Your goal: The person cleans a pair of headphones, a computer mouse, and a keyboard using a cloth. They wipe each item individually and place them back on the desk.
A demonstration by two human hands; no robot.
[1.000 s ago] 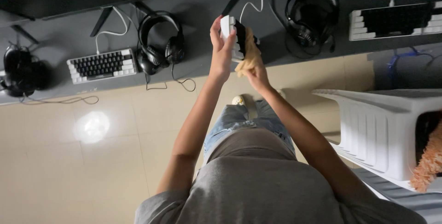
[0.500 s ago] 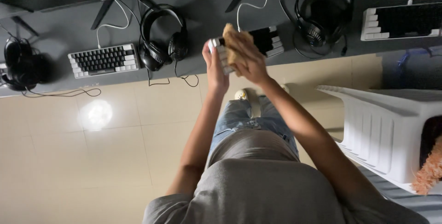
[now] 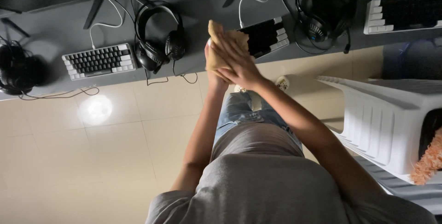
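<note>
Dark desk (image 3: 55, 21) ahead with keyboards and headsets, pale tile floor below. We see both arms stretched forward, hands meeting above the desk edge. The right hand (image 3: 239, 65) presses a yellow cloth (image 3: 216, 35) flat; the left hand (image 3: 212, 69) sits behind it, its grip hidden.

1. A yellow-tan soft cloth (image 3: 220, 44) is seen.
2. A dark grey flat desk (image 3: 202, 2) is shown.
3. A small keyboard with black and white keys (image 3: 98, 61) is shown.
4. Black padded headphones (image 3: 159, 39) are seen.
5. A white ribbed plastic basket (image 3: 382, 122) is shown.
6. A cream tiled floor (image 3: 115, 150) is seen.
7. A plain grey shirt (image 3: 262, 187) and faded blue jeans (image 3: 239, 111) are worn.
</note>
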